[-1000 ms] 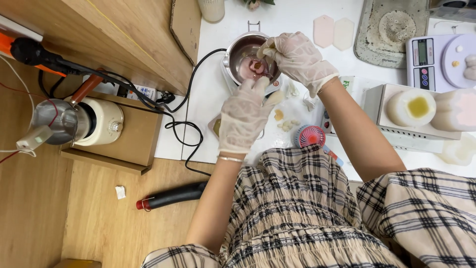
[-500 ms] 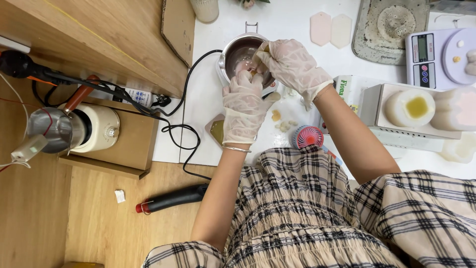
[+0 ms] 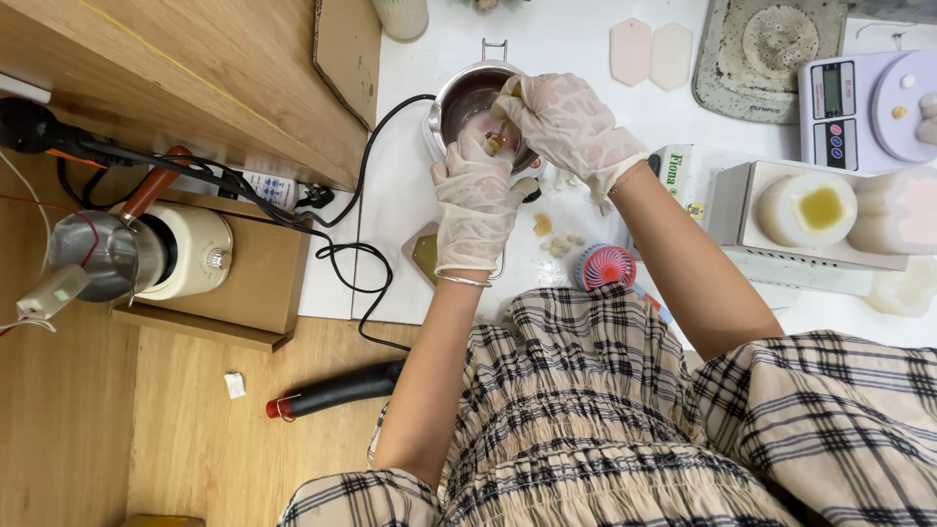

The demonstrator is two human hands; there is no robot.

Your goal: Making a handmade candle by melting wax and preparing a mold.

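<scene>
A small metal pot [image 3: 459, 98] with dark pinkish contents stands on the white table [image 3: 400, 244]. My left hand [image 3: 473, 210], in a thin translucent glove, lies over the pot's near rim and seems to grip its handle, which is hidden under the palm. My gloved right hand [image 3: 571, 122] reaches in from the right. It pinches a small brownish stick-like piece [image 3: 495, 142] just above the pot's edge. The fingertips of both hands almost touch there.
Pale wax bits [image 3: 556, 242] and a small pink fan [image 3: 605, 265] lie near my arms. Right: a digital scale [image 3: 859, 112], white candles [image 3: 805, 207], a grey mould tray [image 3: 766, 49]. Left: a cream heater [image 3: 190, 249], a metal pitcher [image 3: 83, 256], black cables [image 3: 351, 254]. A black-handled tool [image 3: 337, 388] lies on the floor.
My left hand has moved up from below the pot onto its near rim. My right hand has stayed at the pot, its fingers now closer to the left hand.
</scene>
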